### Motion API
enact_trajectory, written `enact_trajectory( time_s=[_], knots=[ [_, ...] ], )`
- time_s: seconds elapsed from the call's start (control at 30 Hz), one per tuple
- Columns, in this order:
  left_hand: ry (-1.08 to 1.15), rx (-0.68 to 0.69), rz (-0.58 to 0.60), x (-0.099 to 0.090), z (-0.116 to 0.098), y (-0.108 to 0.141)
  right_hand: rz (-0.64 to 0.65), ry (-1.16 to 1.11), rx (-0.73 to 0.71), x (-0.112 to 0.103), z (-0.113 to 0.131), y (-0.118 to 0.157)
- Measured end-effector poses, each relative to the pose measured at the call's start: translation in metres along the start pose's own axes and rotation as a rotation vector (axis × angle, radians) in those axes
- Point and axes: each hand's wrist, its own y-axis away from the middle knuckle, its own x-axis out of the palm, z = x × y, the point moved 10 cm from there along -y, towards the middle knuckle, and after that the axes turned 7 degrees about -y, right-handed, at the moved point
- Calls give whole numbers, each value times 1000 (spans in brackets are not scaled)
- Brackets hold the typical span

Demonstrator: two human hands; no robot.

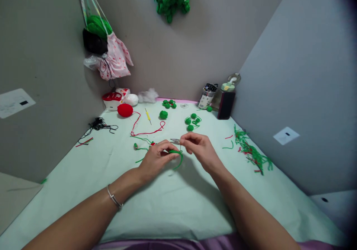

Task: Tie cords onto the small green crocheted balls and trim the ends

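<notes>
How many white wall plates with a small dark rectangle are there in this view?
2. The left plate is on the left wall; the right plate is on the right wall.

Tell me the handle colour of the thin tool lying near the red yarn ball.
The tool's handle is yellow; the head view shows it.

A silver bangle (slim, seemingly doubled) rings the left forearm.
</notes>
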Motion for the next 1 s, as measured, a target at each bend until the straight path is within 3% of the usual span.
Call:
enact_trajectory(
  time_s=[0.13, 0.33, 0.4, 0.53, 0.7, 0.9, 1.0],
  knots=[
    [5, -31, -30, -5, 2, -1, 16, -198, 62, 1, -4, 0],
    [25, -36, -28, -4, 6, -1, 136, -26, 86, 16, -5, 4],
    [17, -21, -10, -2, 4, 0, 103, -57, 85, 13, -7, 1],
    [13, 6, 9, 1, 0, 0, -88, -272, 115, -8, -13, -4],
    [18, -4, 6, 1, 0, -1, 105, -454, 247, 12, -17, -2],
    [8, 2, -15, -3, -4, -3, -39, -548, 171, 3, -15, -5],
    [3, -23, -10, -2, -1, -3, 13, -551, 192, 14, -18, -3]
  ],
)
